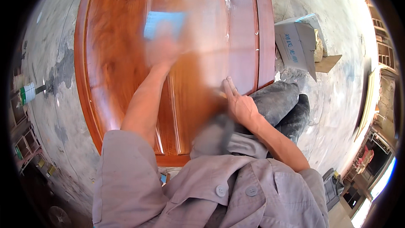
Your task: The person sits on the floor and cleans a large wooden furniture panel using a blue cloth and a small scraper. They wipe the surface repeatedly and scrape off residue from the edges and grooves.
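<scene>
**Hands on the door panel: grip and surface notes**

Nearest: my grey button-front work shirt (219, 185) fills the lower frame, with my dark dusty trouser knees (278, 101) drawn up at the panel's right edge.

My right hand (240, 103) rests at the near right part of the large reddish-brown varnished wooden door panel (114, 59). Fingers extended and together, tips on the wood, nothing held. It reads as a steadying hand.

My left hand (162, 48) is stretched further out over the panel's middle, heavily motion-blurred. It presses on a pale blue flat sheet (164, 23), probably abrasive paper or a cloth. Whether the fingers curl round it or lie flat on it, I cannot tell.

Handling judgement: the panel lies flat on the grey concrete floor (59, 101). It looks stiff and heavy, with a glossy finish that likely scratches easily; best taken by its long edges. The sheet looks thin, light and pliable; palm pressure should hold it.

Far: an opened grey cardboard box (297, 44) stands beyond the right edge; a small white and green can (27, 93) sits well off to the left.
</scene>
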`<action>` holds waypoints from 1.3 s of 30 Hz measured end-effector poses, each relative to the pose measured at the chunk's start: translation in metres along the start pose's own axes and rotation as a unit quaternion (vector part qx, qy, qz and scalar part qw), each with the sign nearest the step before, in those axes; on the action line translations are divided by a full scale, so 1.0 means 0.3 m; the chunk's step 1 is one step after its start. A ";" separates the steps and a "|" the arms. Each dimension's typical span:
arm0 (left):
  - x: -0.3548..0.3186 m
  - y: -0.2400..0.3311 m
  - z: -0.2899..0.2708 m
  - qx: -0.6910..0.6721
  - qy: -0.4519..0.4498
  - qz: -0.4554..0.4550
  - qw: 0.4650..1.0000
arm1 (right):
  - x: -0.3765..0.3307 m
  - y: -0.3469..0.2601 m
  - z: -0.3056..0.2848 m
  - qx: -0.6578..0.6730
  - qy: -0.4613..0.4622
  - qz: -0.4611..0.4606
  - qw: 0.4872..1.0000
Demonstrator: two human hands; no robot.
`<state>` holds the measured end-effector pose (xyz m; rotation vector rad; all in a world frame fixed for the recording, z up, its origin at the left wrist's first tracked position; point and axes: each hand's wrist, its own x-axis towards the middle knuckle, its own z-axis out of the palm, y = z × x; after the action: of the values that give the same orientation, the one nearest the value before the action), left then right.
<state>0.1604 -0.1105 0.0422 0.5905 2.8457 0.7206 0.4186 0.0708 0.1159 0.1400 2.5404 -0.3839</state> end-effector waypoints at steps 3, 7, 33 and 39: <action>0.013 -0.068 0.046 0.031 0.060 0.084 0.994 | 0.056 0.014 -0.022 0.032 0.091 0.008 0.995; -0.009 -0.055 0.076 0.022 0.058 0.097 0.993 | 0.026 0.002 0.046 0.058 0.059 0.021 0.996; 0.020 -0.006 0.066 0.089 0.052 -0.089 0.991 | 0.239 0.090 0.052 0.198 0.301 0.169 0.917; 0.010 -0.020 0.052 0.107 0.041 -0.093 0.989 | 0.201 0.076 0.037 0.190 0.205 0.186 0.942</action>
<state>0.1592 -0.1075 0.0255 0.3199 3.0252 0.4205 0.3779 0.0904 0.0683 0.9186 2.7213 -0.7512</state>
